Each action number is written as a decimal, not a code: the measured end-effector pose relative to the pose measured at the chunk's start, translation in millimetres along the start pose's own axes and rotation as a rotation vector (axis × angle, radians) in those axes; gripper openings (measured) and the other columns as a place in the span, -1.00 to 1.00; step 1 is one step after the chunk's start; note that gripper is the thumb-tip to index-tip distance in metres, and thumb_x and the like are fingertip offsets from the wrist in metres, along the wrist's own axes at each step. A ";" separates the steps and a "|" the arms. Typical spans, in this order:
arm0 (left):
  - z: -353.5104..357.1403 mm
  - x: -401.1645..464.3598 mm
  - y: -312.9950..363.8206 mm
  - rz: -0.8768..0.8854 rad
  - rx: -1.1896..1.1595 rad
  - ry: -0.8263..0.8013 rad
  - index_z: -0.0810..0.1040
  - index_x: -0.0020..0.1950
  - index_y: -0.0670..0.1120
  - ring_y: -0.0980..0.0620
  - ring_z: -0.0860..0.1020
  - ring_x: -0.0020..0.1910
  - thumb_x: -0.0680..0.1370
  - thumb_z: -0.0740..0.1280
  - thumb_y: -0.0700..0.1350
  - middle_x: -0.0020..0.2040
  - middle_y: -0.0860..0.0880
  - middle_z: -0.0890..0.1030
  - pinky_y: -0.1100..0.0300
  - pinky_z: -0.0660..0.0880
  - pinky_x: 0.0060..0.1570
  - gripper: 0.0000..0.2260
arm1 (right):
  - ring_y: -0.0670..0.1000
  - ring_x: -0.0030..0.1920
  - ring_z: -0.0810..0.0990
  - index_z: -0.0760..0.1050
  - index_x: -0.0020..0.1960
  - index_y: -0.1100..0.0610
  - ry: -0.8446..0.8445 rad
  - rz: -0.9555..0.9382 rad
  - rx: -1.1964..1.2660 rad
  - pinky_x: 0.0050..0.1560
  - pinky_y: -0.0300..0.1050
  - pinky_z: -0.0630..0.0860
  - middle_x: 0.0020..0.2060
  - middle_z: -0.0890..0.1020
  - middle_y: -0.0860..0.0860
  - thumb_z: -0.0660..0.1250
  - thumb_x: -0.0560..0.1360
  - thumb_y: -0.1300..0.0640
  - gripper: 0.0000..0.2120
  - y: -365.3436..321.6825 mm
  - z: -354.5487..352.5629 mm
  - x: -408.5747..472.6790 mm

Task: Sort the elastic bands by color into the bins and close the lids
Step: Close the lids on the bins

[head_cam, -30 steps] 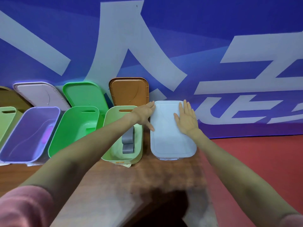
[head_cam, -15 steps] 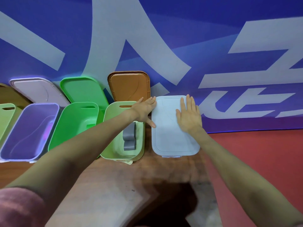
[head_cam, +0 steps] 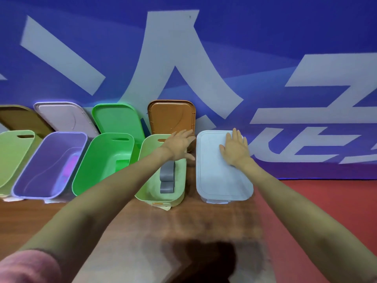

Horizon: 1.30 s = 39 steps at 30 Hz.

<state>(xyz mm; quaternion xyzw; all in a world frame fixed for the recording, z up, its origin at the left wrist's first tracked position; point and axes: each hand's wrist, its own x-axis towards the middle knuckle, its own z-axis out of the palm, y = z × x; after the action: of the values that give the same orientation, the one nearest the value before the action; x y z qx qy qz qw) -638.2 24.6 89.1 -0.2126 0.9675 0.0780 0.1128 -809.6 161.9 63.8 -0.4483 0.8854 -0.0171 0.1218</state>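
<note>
- Smooth plastic bins with rounded corners; pale blue lid (head_cam: 220, 172) shut on the rightmost bin; grey bands (head_cam: 167, 179) in the light green bin (head_cam: 179, 193)
- Dark wooden table (head_cam: 155, 217); blue banner wall (head_cam: 265, 48)
- Right hand (head_cam: 235, 151) flat, fingers straight, on the lid toward 12 o'clock; left hand (head_cam: 179, 142) open, holding nothing, at 9 o'clock from the lid, over the brown lid (head_cam: 171, 115)

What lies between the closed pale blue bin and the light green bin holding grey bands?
Only a bare strip of wooden table separates the blue bin from the light green bin, in the head view.

Narrow gap between pale-green bin (head_cam: 179, 193) and lidded bin (head_cam: 216, 180)
</note>
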 end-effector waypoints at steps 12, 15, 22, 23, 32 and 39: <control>-48.6 -30.8 -96.1 -0.426 -0.258 0.464 0.36 0.33 -0.23 -0.23 0.45 0.22 0.54 0.29 -0.08 0.24 -0.24 0.47 -0.05 0.43 0.18 -0.59 | 0.20 0.34 0.34 0.16 0.42 0.26 0.214 -0.123 0.297 0.29 0.08 0.34 0.35 0.34 0.20 0.23 0.55 0.11 -0.48 -94.0 -38.3 24.6; -60.4 -26.2 -111.0 -0.488 -0.352 0.466 0.30 0.41 -0.23 -0.19 0.42 0.30 0.57 0.27 -0.06 0.33 -0.22 0.45 -0.01 0.38 0.25 -0.54 | 0.21 0.33 0.37 0.12 0.45 0.26 0.242 -0.110 0.350 0.25 0.11 0.40 0.36 0.34 0.21 0.22 0.56 0.10 -0.46 -109.4 -47.4 34.1; -69.4 -12.7 -114.9 -0.528 -0.508 0.476 0.46 0.30 -0.23 -0.19 0.50 0.22 0.59 0.16 -0.25 0.24 -0.19 0.56 0.02 0.44 0.20 -0.71 | 0.19 0.19 0.52 0.11 0.46 0.17 0.109 -0.095 0.518 0.11 0.10 0.56 0.35 0.33 0.17 0.26 0.56 0.11 -0.45 -121.0 -55.4 54.5; -68.0 -13.2 -112.7 -0.513 -0.525 0.470 0.46 0.30 -0.22 -0.18 0.51 0.22 0.59 0.18 -0.27 0.24 -0.18 0.56 0.03 0.44 0.21 -0.71 | 0.18 0.15 0.54 0.12 0.45 0.16 0.106 -0.100 0.538 0.08 0.08 0.57 0.34 0.34 0.17 0.26 0.55 0.12 -0.46 -121.7 -54.1 55.3; -54.2 -46.5 -111.6 -0.348 -0.289 0.513 0.63 0.09 -0.17 -0.24 0.54 -0.08 0.59 0.18 -0.23 -0.05 -0.20 0.54 0.02 0.47 -0.09 -0.76 | 0.07 -0.01 0.52 0.42 0.19 0.15 0.260 -0.211 0.416 0.00 -0.07 0.54 0.09 0.48 0.14 0.08 0.64 0.08 -0.76 -121.3 -52.2 32.9; -65.7 -100.1 -99.3 -0.249 -0.204 0.751 0.66 0.09 -0.10 -0.14 0.52 -0.01 0.58 0.26 -0.17 -0.01 -0.11 0.59 0.07 0.45 -0.18 -0.80 | 0.04 0.00 0.49 0.44 0.19 0.18 0.389 -0.390 0.391 -0.03 -0.22 0.39 0.09 0.45 0.13 0.06 0.64 0.14 -0.76 -117.8 -78.4 -18.5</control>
<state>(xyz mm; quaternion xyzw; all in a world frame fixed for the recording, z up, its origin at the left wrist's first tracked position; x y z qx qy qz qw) -519.2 -38.2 167.3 -0.3517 0.8957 0.0761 -0.2613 -724.1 100.1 160.0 -0.5656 0.7697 -0.2947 0.0287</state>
